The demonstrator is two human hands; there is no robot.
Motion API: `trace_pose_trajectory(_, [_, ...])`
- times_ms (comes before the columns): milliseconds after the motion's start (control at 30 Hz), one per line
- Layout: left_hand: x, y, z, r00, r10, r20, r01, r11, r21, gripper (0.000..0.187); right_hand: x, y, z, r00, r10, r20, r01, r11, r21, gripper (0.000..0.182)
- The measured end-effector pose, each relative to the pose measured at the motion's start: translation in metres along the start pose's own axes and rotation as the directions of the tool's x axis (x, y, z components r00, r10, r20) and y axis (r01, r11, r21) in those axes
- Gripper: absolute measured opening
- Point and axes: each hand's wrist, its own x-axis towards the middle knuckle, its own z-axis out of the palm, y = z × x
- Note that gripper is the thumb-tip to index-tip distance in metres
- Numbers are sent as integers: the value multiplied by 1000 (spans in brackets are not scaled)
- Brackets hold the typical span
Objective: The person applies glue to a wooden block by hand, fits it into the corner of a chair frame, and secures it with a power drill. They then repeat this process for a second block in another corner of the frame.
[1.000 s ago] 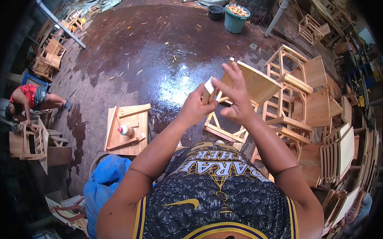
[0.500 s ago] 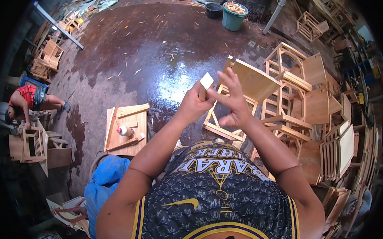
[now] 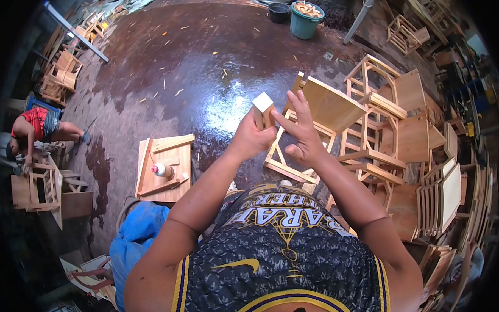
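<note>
A short wooden block (image 3: 264,103) stands upright in my left hand (image 3: 253,135), its pale top end tilted toward me. My fingers wrap round its lower part. Beside it, my right hand (image 3: 302,127) has its fingers spread, one fingertip right at the block's side. Just beyond my right hand is a wooden chair (image 3: 328,104) with a broad flat panel and an open frame. Left of my arms, a wooden board (image 3: 174,194) carries a white glue bottle (image 3: 162,170) with a red cap and several wood strips.
More chair frames (image 3: 377,113) and stacked panels (image 3: 443,198) crowd the right. A green bucket of wood scraps (image 3: 306,26) stands at the back near a black bucket (image 3: 278,14). At the left, a person (image 3: 33,129) bends over a wooden frame. A blue bag (image 3: 140,229) lies by my left arm.
The block in my left hand has turned and shifted slightly left, showing more of its side. My right hand stays close by with fingers spread.
</note>
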Motion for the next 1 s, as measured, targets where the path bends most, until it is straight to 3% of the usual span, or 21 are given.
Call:
trace_pose_trajectory(67, [0,-3,-3,998,40,-46,-39,999,10,38,-1,1,-1,1000,5,-8,-5,999,54,85])
trace_pose_trajectory(133, [-3,9,-4,996,-90,-26,91,995,32,35,9,-8,-2,995,57,-77,-43,984,174,84])
trace_pose_trajectory(233, [-1,13,-4,982,-182,44,181,983,39,37,16,-5,5,997,30,-70,-23,995,92,82])
trace_pose_trajectory(367, [-1,7,-3,998,-69,-6,69,998,4,36,6,5,-1,999,0,-53,1,1000,28,81])
trace_pose_trajectory(433, [-2,1,-4,999,-34,-22,34,999,11,35,7,1,-5,994,44,-102,-31,992,123,80])
trace_pose_trajectory(567, [-1,-7,-6,997,-46,66,46,999,12,37,13,3,-3,994,55,-95,-43,991,128,78])
trace_pose_trajectory(633, [0,-15,-5,999,-25,-26,23,999,-44,41,1,20,-11,996,5,-92,-6,1000,-7,75])
trace_pose_trajectory(700, [2,-23,-11,999,-38,-4,37,998,-52,44,-23,33,-20,990,36,-137,-39,999,-14,74])
trace_pose_trajectory(767, [4,-25,-11,992,-108,-66,92,974,-205,45,-53,46,-23,968,225,-114,-219,974,64,69])
trace_pose_trajectory(800, [4,-26,-10,988,-140,-59,121,960,-251,46,-67,51,-15,965,234,-119,-227,972,66,69])
trace_pose_trajectory(833, [5,-32,-7,988,-148,-49,132,960,-247,46,-83,53,-6,876,476,-75,-429,842,328,65])
trace_pose_trajectory(867, [6,-42,-4,982,-185,-33,164,928,-335,50,-97,57,-2,742,670,30,-571,607,553,64])
trace_pose_trajectory(900, [7,-52,0,975,-223,-12,198,887,-418,54,-101,54,-1,732,681,21,-572,599,560,64])
trace_pose_trajectory(967, [8,-68,13,964,-264,42,257,872,-416,57,-102,43,2,575,751,325,-667,200,718,64])
trace_pose_trajectory(1000, [10,-75,20,953,-293,79,299,857,-420,60,-105,43,9,599,723,343,-607,130,784,64])
